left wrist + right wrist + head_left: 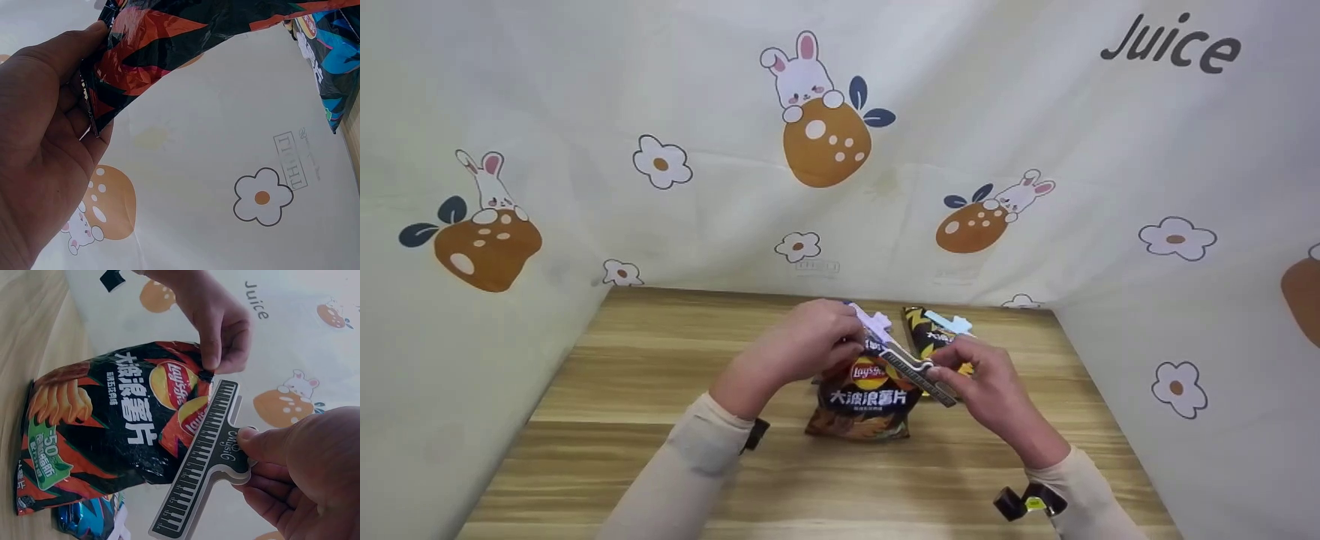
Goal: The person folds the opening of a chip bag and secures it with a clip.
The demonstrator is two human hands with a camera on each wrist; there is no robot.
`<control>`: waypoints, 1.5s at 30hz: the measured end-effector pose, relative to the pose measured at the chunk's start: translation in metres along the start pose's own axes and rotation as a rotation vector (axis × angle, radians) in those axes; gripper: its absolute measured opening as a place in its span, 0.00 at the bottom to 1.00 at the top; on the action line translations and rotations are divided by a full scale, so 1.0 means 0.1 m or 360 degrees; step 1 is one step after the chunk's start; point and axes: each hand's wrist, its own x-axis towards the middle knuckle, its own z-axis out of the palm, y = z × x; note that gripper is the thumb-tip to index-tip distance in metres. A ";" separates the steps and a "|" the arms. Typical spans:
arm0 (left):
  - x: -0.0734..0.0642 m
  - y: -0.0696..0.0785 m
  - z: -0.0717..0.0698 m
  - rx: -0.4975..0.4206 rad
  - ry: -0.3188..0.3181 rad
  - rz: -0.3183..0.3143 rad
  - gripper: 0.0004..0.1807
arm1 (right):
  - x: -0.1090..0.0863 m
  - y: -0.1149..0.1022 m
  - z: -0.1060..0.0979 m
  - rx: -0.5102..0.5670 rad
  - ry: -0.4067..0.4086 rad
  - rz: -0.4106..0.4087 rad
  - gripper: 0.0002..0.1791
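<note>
A black and red Lay's potato chip bag (864, 401) is upright in front of me. My left hand (802, 345) pinches a top corner of it, between thumb and fingers in the left wrist view. My right hand (986, 382) pinches the handles of a black and white clip (197, 461) printed with piano keys. In the right wrist view the clip runs along the bag's top edge, overlapping it, with one end near the left fingertips. How far its jaws reach over the bag is hidden.
Behind, to the right, is a black and yellow chip bag (916, 326) with a light blue clip (951, 323). A lilac clip (874, 322) shows behind the front bag, near a blue chip bag (87, 517). Printed cloth walls (705, 225) border the wooden table (660, 405).
</note>
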 end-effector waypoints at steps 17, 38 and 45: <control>0.02 0.01 0.00 0.0041 0.0022 0.0018 0.08 | 0.06 0.01 0.14 0.0080 -0.0015 -0.0119 0.12; 0.03 0.02 -0.01 -0.0028 -0.0057 -0.0108 0.06 | 0.07 0.10 0.19 0.0094 -0.0048 -0.0090 0.13; -0.01 -0.01 -0.01 -0.0089 -0.0037 -0.0093 0.06 | 0.07 0.13 0.20 0.0109 -0.0034 -0.0188 0.10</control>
